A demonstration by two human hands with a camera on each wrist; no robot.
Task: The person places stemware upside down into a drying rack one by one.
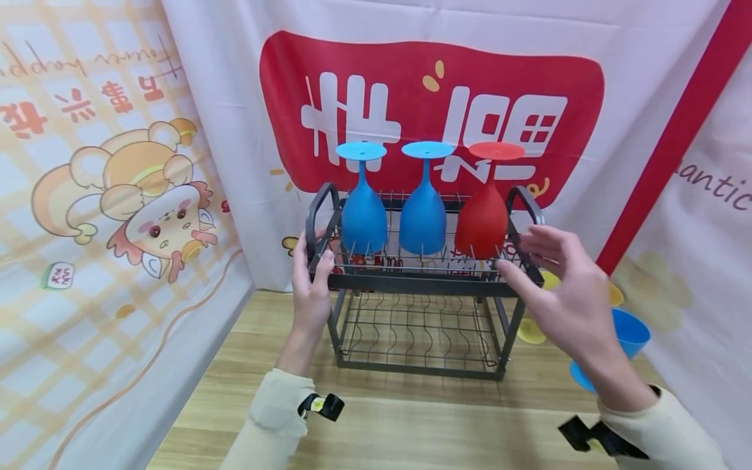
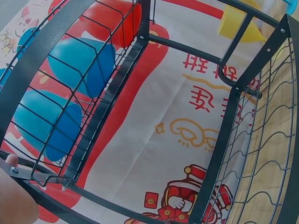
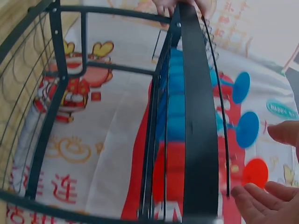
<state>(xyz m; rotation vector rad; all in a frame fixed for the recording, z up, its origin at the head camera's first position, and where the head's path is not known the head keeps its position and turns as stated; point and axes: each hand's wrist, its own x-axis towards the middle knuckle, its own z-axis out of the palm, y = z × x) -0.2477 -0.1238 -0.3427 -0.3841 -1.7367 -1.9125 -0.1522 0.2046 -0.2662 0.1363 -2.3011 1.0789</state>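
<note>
A black two-tier dish rack point(image 1: 411, 283) stands on the wooden table. On its upper tier are two blue goblets point(image 1: 364, 219) and a red goblet point(image 1: 483, 225), all upside down with their feet in the air. My left hand point(image 1: 310, 284) grips the left end of the upper tier, thumb over the front corner; part of that thumb point(image 2: 16, 198) shows in the left wrist view. Beside the tier's right end is my right hand point(image 1: 561, 294), fingers fairly straight, thumb apart from them. In the right wrist view its fingertips point(image 3: 240, 193) are close to the rack's wire rail, holding nothing.
To the right of the rack, partly behind my right arm, is a blue goblet point(image 1: 630, 333). Yellow goblets point(image 1: 531, 331) stand near it, partly hidden. Printed cloth point(image 1: 223, 98) hangs behind and at both sides. The lower tier point(image 1: 417, 333) has wavy wires.
</note>
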